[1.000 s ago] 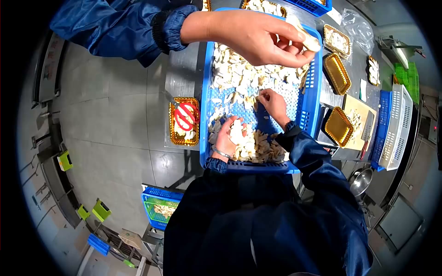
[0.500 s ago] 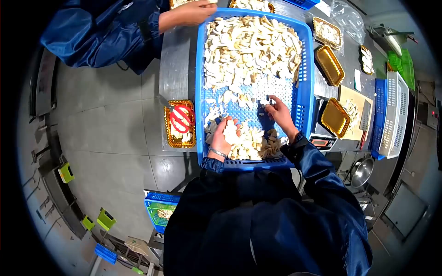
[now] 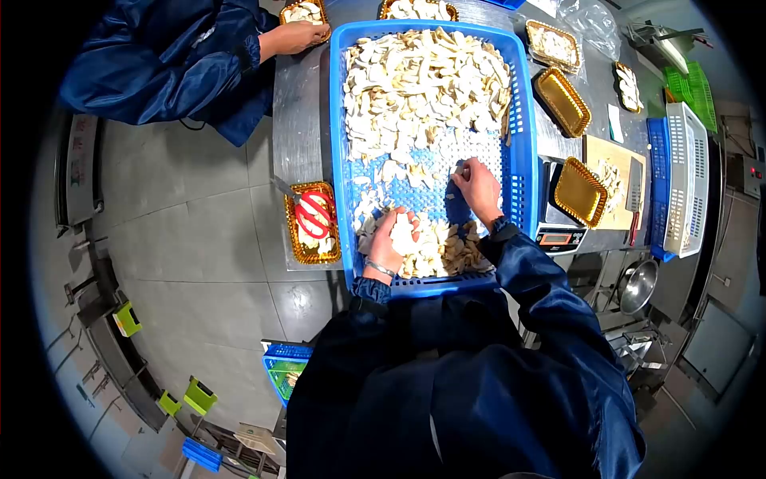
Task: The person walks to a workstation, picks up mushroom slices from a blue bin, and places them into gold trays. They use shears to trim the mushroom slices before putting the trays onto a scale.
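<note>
A large blue crate (image 3: 523, 160) holds many pale sliced pieces, like mushroom slices (image 3: 431, 80), heaped at its far end, with a smaller heap at the near end. My left hand (image 3: 388, 243) is cupped around several white slices over the near left part of the crate. Above the crate's bare mesh on the right, my right hand (image 3: 480, 190) has its thumb and fingertips pinched together; a small greyish piece shows at the tips, too small to name.
A co-worker's hand (image 3: 295, 37) touches a gold tray (image 3: 305, 11) at the upper left. Another gold tray (image 3: 289, 231) with red netting stands left of the crate. To the right are a scale (image 3: 560, 239), an empty gold tray (image 3: 581, 193) and a knife (image 3: 634, 191) on a board.
The fingers of my right hand have drawn closer together and turned downward. The co-worker's hand has moved down and left, onto a gold tray. The whole view has shifted slightly.
</note>
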